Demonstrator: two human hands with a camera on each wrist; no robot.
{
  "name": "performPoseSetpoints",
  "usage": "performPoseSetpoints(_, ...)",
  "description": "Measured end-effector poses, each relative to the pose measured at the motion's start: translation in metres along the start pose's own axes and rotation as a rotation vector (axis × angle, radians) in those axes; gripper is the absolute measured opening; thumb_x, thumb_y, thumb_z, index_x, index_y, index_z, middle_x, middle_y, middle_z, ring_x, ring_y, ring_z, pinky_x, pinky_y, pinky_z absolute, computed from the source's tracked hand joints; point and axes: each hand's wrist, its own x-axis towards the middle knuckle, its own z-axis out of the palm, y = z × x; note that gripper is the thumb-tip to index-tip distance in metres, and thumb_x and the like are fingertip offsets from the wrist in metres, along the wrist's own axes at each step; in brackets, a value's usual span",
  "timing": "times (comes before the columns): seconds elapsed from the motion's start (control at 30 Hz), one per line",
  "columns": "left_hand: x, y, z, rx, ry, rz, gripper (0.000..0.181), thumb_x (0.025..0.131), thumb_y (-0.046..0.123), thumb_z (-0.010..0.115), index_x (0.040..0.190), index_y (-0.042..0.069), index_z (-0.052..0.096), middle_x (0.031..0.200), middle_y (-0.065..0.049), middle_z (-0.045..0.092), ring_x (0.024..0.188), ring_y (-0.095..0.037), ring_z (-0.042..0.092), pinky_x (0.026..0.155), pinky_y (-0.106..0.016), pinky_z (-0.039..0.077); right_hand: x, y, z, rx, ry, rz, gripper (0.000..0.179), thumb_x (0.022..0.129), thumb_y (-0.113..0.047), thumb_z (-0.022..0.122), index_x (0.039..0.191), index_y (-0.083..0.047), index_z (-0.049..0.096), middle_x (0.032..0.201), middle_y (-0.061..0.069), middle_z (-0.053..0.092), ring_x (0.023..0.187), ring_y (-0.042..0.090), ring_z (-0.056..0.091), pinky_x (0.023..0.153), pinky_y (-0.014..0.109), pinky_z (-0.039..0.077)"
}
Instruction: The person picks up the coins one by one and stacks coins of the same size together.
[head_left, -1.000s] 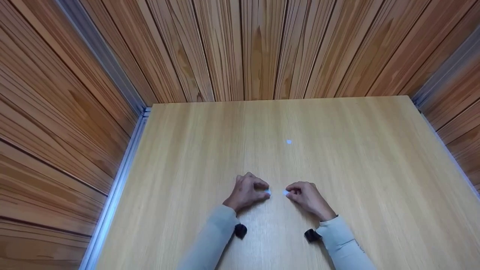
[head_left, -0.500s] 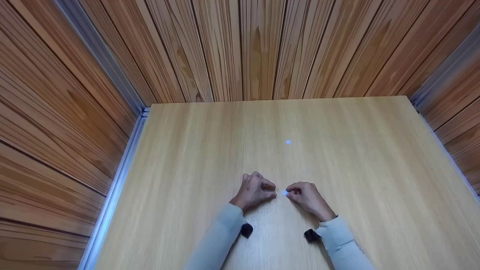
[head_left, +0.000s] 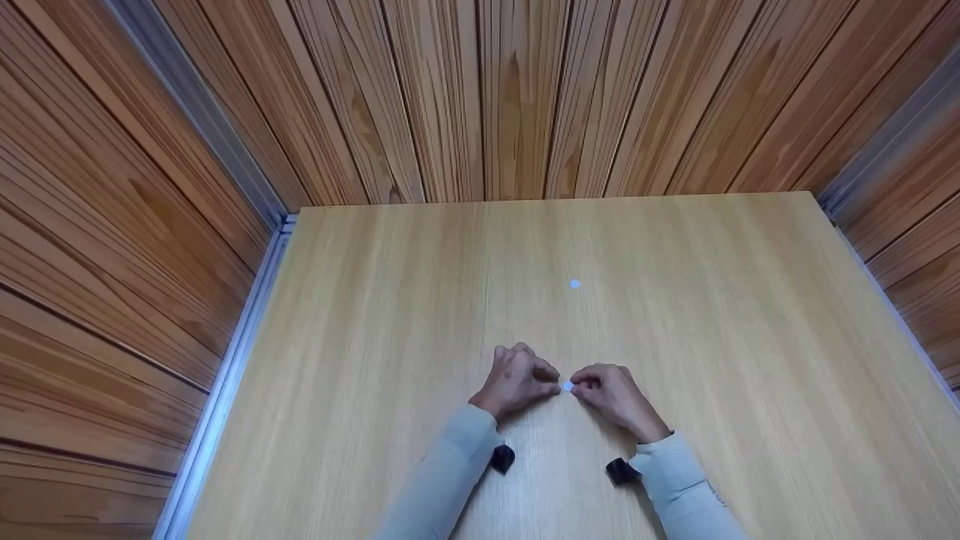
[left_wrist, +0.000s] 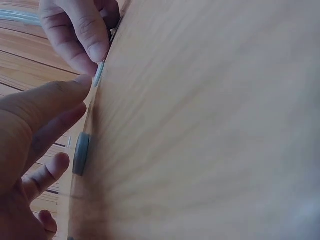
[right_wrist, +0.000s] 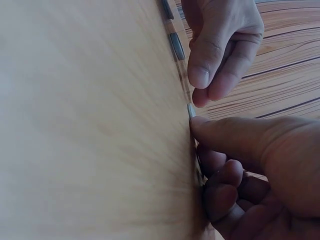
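Observation:
My right hand [head_left: 611, 394] pinches a small pale disc [head_left: 568, 385] at the table surface, with thumb and forefinger on its right side. In the right wrist view the thumb [right_wrist: 215, 131] touches the disc [right_wrist: 191, 111]. My left hand [head_left: 517, 379] has its fingertips right at the disc's left side. Its thumb and forefinger stand slightly apart in the left wrist view. A grey-blue disc [left_wrist: 81, 154] stands out past the left fingers there, and a similar dark disc [right_wrist: 177, 46] shows beside that hand in the right wrist view. A lone white disc [head_left: 575, 283] lies farther back.
The wooden tabletop [head_left: 390, 300] meets plank walls [head_left: 517, 97] at the back and both sides. A metal rail [head_left: 225, 390] runs along the left edge. A black wrist camera [head_left: 622, 472] hangs at the right sleeve, another [head_left: 502, 459] at the left.
My left hand has slid right, up to the disc by the right hand. The disc between its fingertips one second ago no longer shows in the head view. My right hand stays put.

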Motion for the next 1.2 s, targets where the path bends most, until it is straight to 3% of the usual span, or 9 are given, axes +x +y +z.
performPoseSetpoints(0.3, 0.0018, 0.0023, 0.0038, -0.007, 0.007, -0.001, 0.016, 0.083, 0.030, 0.083, 0.098, 0.023, 0.082, 0.089, 0.018, 0.074, 0.088, -0.004, 0.053, 0.083, -0.033, 0.029, 0.0000, 0.0021, 0.0011, 0.026, -0.011, 0.003, 0.007, 0.089, -0.004, 0.073, 0.095, -0.004, 0.077, 0.087, 0.000, 0.068, 0.079, 0.014, 0.057, 0.072, 0.029, 0.046)
performPoseSetpoints(0.7, 0.0037, 0.0054, 0.0059, -0.048, 0.022, 0.004, 0.011, 0.083, 0.027, 0.083, 0.093, 0.023, 0.082, 0.088, 0.018, 0.074, 0.086, -0.003, 0.053, 0.084, -0.033, 0.029, 0.0001, 0.0028, 0.0011, 0.027, 0.009, -0.054, 0.006, 0.087, -0.003, 0.074, 0.092, -0.005, 0.078, 0.089, 0.000, 0.071, 0.080, 0.015, 0.060, 0.072, 0.028, 0.048)
performPoseSetpoints(1.2, 0.0041, 0.0066, 0.0094, -0.075, 0.021, -0.009, 0.008, 0.084, 0.025, 0.083, 0.092, 0.023, 0.082, 0.085, 0.018, 0.074, 0.089, -0.003, 0.053, 0.087, -0.034, 0.029, -0.0003, 0.0014, 0.0005, 0.009, 0.017, -0.035, 0.006, 0.087, -0.003, 0.075, 0.091, -0.006, 0.079, 0.088, 0.001, 0.071, 0.083, 0.016, 0.062, 0.073, 0.030, 0.049)
